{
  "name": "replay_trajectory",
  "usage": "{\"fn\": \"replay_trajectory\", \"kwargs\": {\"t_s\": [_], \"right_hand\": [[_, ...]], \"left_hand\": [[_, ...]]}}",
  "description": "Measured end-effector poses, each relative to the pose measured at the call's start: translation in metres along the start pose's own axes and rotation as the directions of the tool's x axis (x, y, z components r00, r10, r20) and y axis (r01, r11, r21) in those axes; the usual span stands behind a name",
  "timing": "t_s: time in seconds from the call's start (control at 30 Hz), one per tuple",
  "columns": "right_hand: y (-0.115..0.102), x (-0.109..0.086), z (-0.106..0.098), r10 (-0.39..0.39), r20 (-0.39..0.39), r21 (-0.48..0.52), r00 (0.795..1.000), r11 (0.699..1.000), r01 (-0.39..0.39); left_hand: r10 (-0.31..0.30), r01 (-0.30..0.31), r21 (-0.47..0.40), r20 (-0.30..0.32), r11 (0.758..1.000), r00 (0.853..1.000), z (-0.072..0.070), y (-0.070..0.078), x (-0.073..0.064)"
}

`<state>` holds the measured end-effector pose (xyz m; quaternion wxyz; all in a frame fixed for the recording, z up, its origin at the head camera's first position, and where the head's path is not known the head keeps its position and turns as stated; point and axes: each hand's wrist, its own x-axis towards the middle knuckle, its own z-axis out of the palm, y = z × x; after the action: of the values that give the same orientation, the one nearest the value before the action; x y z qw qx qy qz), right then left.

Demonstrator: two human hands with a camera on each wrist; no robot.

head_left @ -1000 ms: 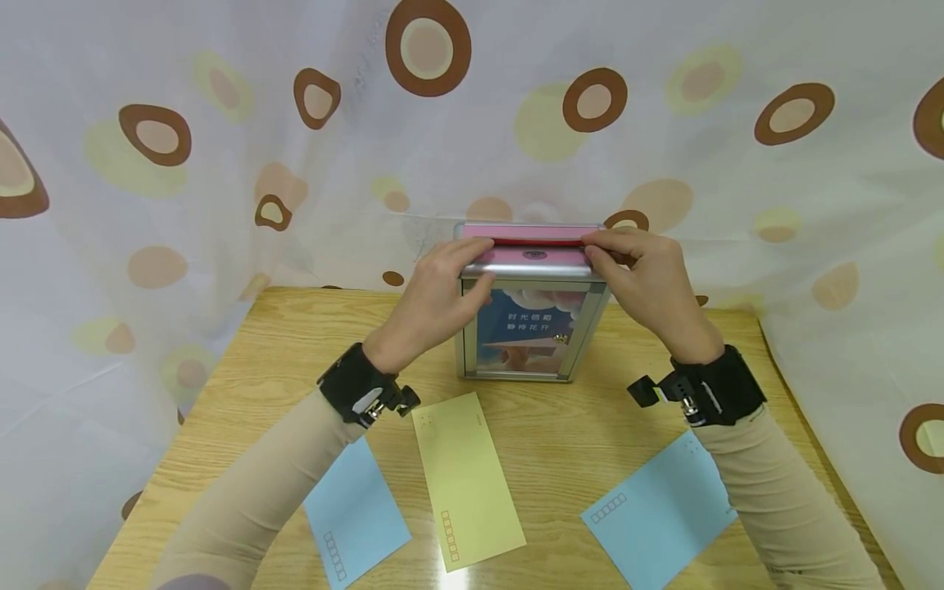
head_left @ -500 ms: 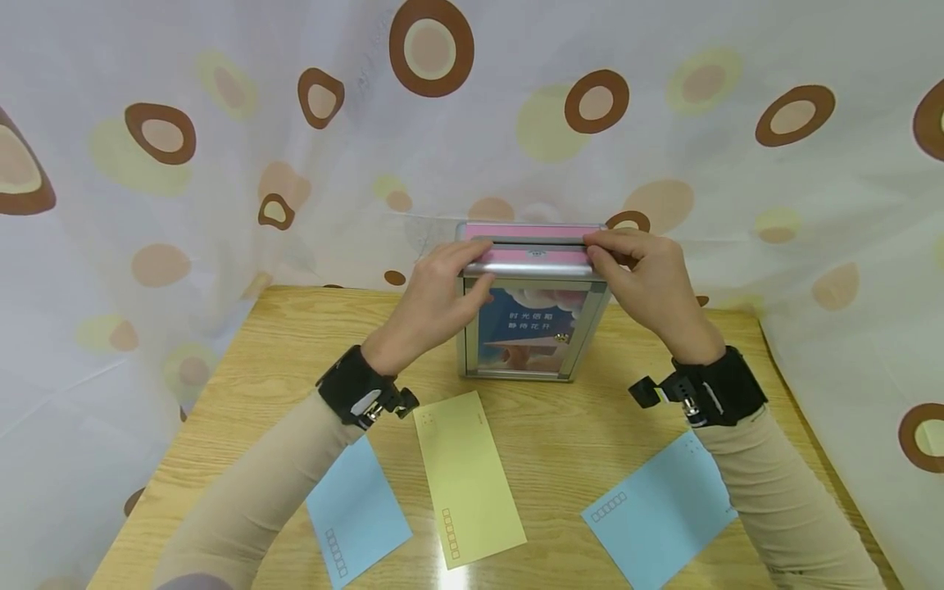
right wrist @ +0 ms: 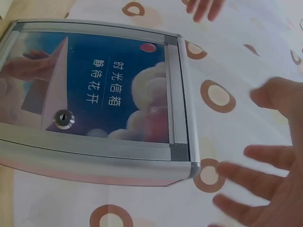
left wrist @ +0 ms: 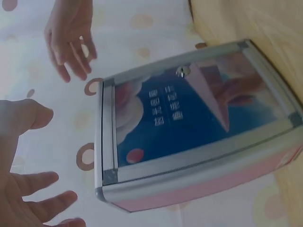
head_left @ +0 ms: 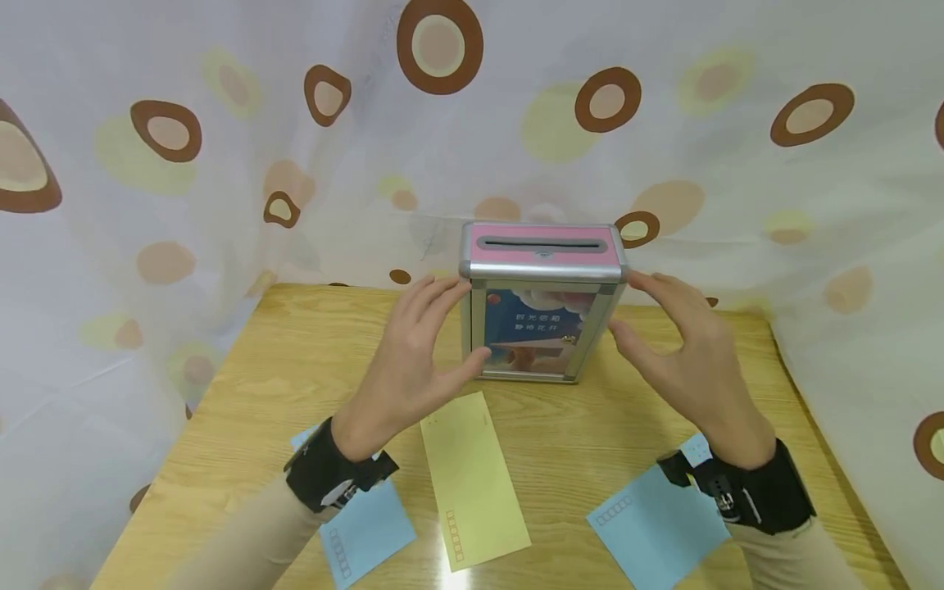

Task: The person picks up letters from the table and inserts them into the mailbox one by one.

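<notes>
A pink and silver metal mailbox (head_left: 543,319) stands upright at the back of the table, with a narrow slot (head_left: 543,244) in its top. Its glazed front bears a blue picture, white lettering and a small keyed lock (right wrist: 63,119). My left hand (head_left: 409,360) is by the box's left side, fingers spread and extended, holding nothing. On the other side my right hand (head_left: 693,369) has its fingers apart, also without anything in them. Both wrist views show a gap between the near hand and the box.
A yellow envelope (head_left: 475,483) lies in front of the mailbox. One blue envelope (head_left: 376,533) is partly under the left wrist, another (head_left: 656,524) partly under the right. A spotted cloth (head_left: 516,123) hangs behind the wooden table (head_left: 324,352).
The red edge that showed in the slot a second ago has gone down out of sight. Both hands have left the mailbox top, moving outward and back toward me, fingers spreading.
</notes>
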<state>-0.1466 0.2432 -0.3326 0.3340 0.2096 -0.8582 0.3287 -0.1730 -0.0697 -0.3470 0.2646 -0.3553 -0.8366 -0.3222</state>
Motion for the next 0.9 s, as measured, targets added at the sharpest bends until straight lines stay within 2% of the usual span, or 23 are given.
{"fn": "replay_trajectory", "kwargs": {"t_s": [0.1, 0.2, 0.27, 0.37, 0.47, 0.6, 0.7, 0.8, 0.9], "right_hand": [[-0.008, -0.021, -0.005, 0.063, 0.052, -0.061, 0.997, 0.996, -0.06], [-0.013, -0.042, 0.0, 0.06, 0.079, -0.131, 0.995, 0.99, -0.049], [-0.017, -0.056, 0.005, 0.049, 0.093, -0.183, 0.994, 0.983, -0.031], [-0.025, -0.077, 0.012, 0.064, 0.111, -0.245, 0.992, 0.969, -0.035], [-0.03, -0.096, 0.018, 0.1, 0.15, -0.28, 0.984, 0.958, -0.055], [-0.037, -0.118, 0.029, 0.159, 0.215, -0.286, 0.964, 0.954, -0.094], [-0.04, -0.133, 0.038, 0.229, 0.271, -0.275, 0.935, 0.949, -0.153], [-0.041, -0.147, 0.047, 0.297, 0.33, -0.274, 0.896, 0.938, -0.21], [-0.041, -0.159, 0.057, 0.331, 0.376, -0.273, 0.865, 0.932, -0.238]], "left_hand": [[-0.044, 0.043, 0.057, 0.018, 0.997, 0.999, 0.008, 0.01, -0.017], [-0.095, 0.086, 0.151, 0.056, 0.985, 0.994, 0.018, 0.017, -0.036], [-0.15, 0.125, 0.216, 0.103, 0.968, 0.983, 0.023, 0.022, -0.05], [-0.256, 0.195, 0.292, 0.186, 0.936, 0.949, 0.03, 0.027, -0.069], [-0.359, 0.257, 0.351, 0.267, 0.9, 0.894, 0.036, 0.032, -0.087], [-0.427, 0.297, 0.383, 0.321, 0.875, 0.845, 0.046, 0.038, -0.107], [-0.448, 0.314, 0.376, 0.357, 0.872, 0.819, 0.054, 0.042, -0.123], [-0.455, 0.32, 0.366, 0.382, 0.874, 0.804, 0.065, 0.043, -0.136], [-0.467, 0.328, 0.37, 0.397, 0.869, 0.79, 0.075, 0.04, -0.147]]}}
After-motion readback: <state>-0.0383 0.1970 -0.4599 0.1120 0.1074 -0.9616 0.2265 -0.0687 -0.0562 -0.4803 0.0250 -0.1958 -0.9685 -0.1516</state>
